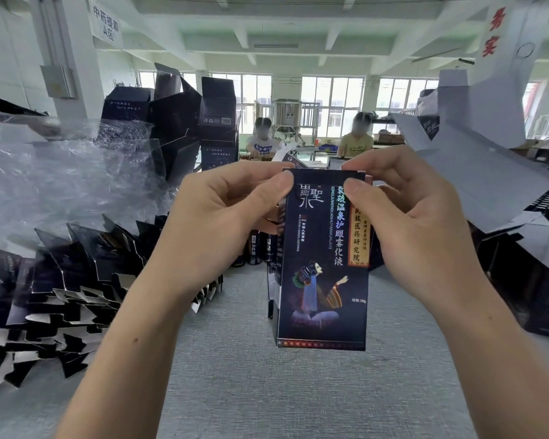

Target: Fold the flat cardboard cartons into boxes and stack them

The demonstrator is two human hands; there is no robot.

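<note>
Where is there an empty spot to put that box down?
The bare grey table right below the carton, between the flat cartons on the left and the dark stack on the right. Both sides and the back are crowded.

Centre: carton (pixel 322 264) upright over surface (pixel 298 391), left hand (pixel 222 217) pinching its top left corner, right hand (pixel 415 217) its top right. Flat cartons (pixel 61 296) piled left, plastic wrap (pixel 61 172) behind them, stacked boxes (pixel 184 122) further back. Carton sheets (pixel 488 179) heaped right. Two people (pixel 262 137) far behind
</note>
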